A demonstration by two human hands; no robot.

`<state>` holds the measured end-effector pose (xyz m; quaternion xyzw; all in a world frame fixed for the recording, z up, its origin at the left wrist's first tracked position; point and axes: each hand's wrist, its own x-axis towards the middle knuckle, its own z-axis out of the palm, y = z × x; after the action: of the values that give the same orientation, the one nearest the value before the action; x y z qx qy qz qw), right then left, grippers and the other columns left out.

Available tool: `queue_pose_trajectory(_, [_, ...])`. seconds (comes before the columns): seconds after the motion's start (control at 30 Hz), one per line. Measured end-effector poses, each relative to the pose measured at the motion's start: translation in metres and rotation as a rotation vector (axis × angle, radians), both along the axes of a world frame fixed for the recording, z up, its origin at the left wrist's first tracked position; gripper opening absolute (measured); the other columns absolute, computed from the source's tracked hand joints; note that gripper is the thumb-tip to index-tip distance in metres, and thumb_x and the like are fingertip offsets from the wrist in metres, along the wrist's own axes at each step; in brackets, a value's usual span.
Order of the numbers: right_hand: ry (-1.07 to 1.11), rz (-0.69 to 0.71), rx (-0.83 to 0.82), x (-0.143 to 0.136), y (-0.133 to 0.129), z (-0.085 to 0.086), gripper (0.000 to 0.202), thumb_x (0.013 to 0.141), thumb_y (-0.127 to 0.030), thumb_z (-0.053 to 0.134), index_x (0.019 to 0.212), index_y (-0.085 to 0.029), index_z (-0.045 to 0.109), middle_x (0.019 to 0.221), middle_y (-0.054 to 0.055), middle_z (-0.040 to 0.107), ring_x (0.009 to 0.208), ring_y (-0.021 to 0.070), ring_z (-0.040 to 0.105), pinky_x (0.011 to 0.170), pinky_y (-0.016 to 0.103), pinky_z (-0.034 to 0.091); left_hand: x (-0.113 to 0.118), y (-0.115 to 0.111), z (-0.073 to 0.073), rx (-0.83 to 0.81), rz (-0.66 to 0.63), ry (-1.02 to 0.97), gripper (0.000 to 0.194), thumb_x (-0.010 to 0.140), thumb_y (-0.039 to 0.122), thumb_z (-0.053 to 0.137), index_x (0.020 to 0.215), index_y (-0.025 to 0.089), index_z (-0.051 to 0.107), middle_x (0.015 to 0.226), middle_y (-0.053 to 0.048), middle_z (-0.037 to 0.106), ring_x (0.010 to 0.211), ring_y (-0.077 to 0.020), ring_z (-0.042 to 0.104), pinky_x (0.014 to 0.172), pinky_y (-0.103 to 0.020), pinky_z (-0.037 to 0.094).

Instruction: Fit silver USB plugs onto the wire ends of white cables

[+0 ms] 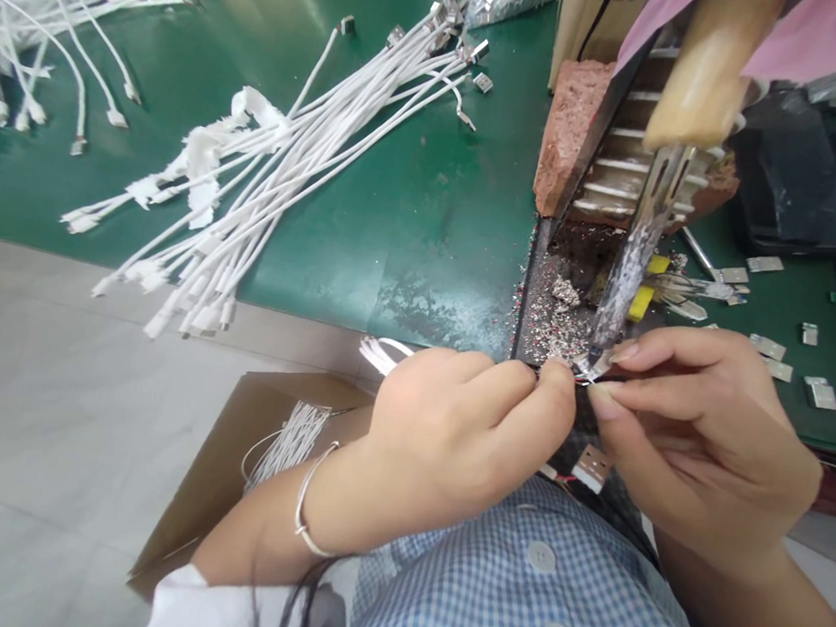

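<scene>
One camera, worn on the person's head, looks forward and steeply down at close range. Around the frame's centre, the wearer's checked top (476,602) enters at five o'clock, the left hand (467,415) and right hand (712,443) lie between three and five, the green surface (428,224) spans ten to three, and floor (59,414) shows at eight.

I am looking down at what appears to be an electronics workshop or factory bench. On the right of a green worktop (458,228), a wooden-handled soldering iron (667,176) slants down beside a reddish brick (576,120), with silvery crumbs (561,315) scattered beneath. A bundle of white cables (315,156) and a larger heap (37,8) fill the left. I also see loose metal plug shells (823,393) at right and, below the table's near edge, a cardboard box (211,471).
</scene>
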<state>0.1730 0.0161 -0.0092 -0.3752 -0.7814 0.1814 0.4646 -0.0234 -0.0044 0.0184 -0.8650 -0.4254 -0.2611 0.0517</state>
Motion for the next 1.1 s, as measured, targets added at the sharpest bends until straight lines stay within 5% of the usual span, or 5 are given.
queue_pose_trajectory(0.4, [-0.052,0.044,0.043,0.006,-0.006,-0.003,0.018,0.074,-0.005,0.069,0.085,-0.019,0.066,0.095,0.006,0.066,0.086,0.0187,0.065,0.071,0.035,0.057,0.002,-0.005,-0.004,-0.020,-0.010,0.001,0.020,0.097,0.009,0.044,0.101,0.009,0.064,0.058,0.004,0.059,0.050,-0.0117,0.051,0.042,-0.030,0.036])
queue_pose_trajectory(0.6, [0.079,0.042,-0.100,0.007,-0.009,-0.004,0.019,0.078,-0.008,0.069,0.089,-0.023,0.066,0.095,0.004,0.067,0.085,0.0204,0.066,0.071,0.038,0.057,0.001,-0.007,-0.007,-0.030,-0.024,-0.038,0.020,0.097,0.009,0.044,0.098,0.011,0.064,0.060,0.003,0.061,0.048,-0.0109,0.048,0.042,-0.029,0.033])
queue_pose_trajectory(0.77, [0.260,0.011,-0.138,0.008,-0.012,-0.008,0.030,0.079,-0.002,0.067,0.099,-0.025,0.070,0.078,-0.001,0.068,0.060,0.0147,0.061,0.051,0.031,0.052,0.000,-0.010,-0.007,-0.033,-0.042,-0.055,0.020,0.096,0.007,0.044,0.099,0.010,0.063,0.061,0.002,0.064,0.046,-0.0104,0.045,0.042,-0.030,0.030])
queue_pose_trajectory(0.9, [0.134,-0.005,-0.180,0.009,-0.015,-0.008,0.018,0.082,-0.009,0.068,0.093,-0.024,0.067,0.068,-0.003,0.064,0.055,0.0129,0.056,0.041,0.026,0.042,0.001,-0.011,-0.004,-0.044,-0.050,-0.041,0.022,0.095,0.005,0.042,0.100,0.010,0.063,0.064,0.002,0.066,0.047,-0.0103,0.047,0.041,-0.029,0.030])
queue_pose_trajectory(1.1, [0.162,0.059,-0.150,0.007,-0.006,-0.006,0.020,0.078,-0.006,0.067,0.089,-0.023,0.061,0.085,0.001,0.062,0.075,0.0162,0.064,0.063,0.032,0.056,0.001,-0.008,-0.002,-0.031,-0.059,-0.042,0.019,0.097,0.009,0.044,0.100,0.010,0.063,0.063,0.002,0.065,0.048,-0.0104,0.048,0.043,-0.029,0.032])
